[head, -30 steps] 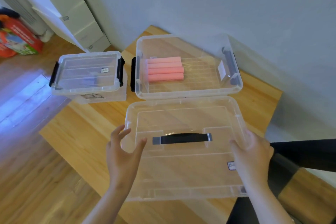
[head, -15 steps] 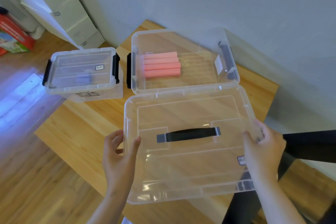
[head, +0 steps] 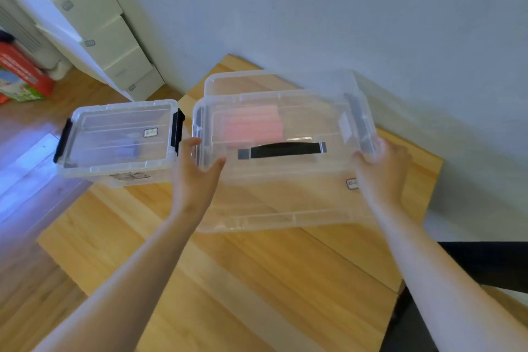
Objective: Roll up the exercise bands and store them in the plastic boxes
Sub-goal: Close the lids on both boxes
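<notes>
Clear lid [head: 285, 194] carried forward, now over large box [head: 280, 78]

Room in a home. A wooden table [head: 257, 280] is standing against a plain wall [head: 314, 8] on a plank floor [head: 28, 208]. A lidded plastic box [head: 120, 137] is sitting on it, while stacked pale cartons [head: 114, 46] and a red printed package [head: 23, 77] are resting on the floor beyond.

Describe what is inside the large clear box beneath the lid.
Through the clear lid, held by the left hand and right hand, pink rolled bands show in the large box. Blur hides their number.
</notes>
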### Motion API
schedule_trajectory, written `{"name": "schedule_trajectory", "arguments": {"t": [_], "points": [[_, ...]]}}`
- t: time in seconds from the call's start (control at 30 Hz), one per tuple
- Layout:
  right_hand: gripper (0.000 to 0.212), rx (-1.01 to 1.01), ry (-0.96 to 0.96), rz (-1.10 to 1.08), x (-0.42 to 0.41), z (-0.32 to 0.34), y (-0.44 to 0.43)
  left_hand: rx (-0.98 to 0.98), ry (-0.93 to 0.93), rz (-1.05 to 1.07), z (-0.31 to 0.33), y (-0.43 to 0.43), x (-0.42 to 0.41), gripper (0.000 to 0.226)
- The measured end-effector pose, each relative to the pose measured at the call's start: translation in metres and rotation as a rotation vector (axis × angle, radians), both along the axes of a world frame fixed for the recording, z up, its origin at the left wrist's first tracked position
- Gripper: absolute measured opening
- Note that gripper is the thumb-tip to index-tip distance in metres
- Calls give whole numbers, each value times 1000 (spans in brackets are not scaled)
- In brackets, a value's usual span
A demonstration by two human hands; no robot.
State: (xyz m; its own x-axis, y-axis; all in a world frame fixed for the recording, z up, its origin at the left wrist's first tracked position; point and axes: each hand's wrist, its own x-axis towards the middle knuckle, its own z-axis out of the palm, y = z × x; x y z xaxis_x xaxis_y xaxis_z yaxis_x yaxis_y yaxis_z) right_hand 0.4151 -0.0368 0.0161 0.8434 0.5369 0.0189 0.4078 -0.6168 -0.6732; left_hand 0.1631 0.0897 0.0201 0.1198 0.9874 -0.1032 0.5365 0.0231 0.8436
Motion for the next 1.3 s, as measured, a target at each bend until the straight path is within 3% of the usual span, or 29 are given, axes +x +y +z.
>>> {"name": "schedule_trajectory", "arguments": {"t": [0.27,0.63,0.77,0.93,1.07,1.13,1.3], "points": [[41,-133,-171,100,54,-14,73,86,166,-114,-28,84,30,42],[41,-158,-211,158,72,-18,82,63,234,-155,-37,98,33,49],[41,-248,-164,226,80,-23,72,25,218,-191,-42,90,34,49],[41,-194,-165,220,77,-34,67,59,253,-90,-41,89,37,50],[58,-240,159,1,80,-27,69,-224,230,102,-37,91,42,68],[66,-302,302,-54,83,-26,70,-231,245,96,-36,90,43,68],[67,-260,173,-92,84,-33,67,-129,433,19,-36,87,44,60]]}}
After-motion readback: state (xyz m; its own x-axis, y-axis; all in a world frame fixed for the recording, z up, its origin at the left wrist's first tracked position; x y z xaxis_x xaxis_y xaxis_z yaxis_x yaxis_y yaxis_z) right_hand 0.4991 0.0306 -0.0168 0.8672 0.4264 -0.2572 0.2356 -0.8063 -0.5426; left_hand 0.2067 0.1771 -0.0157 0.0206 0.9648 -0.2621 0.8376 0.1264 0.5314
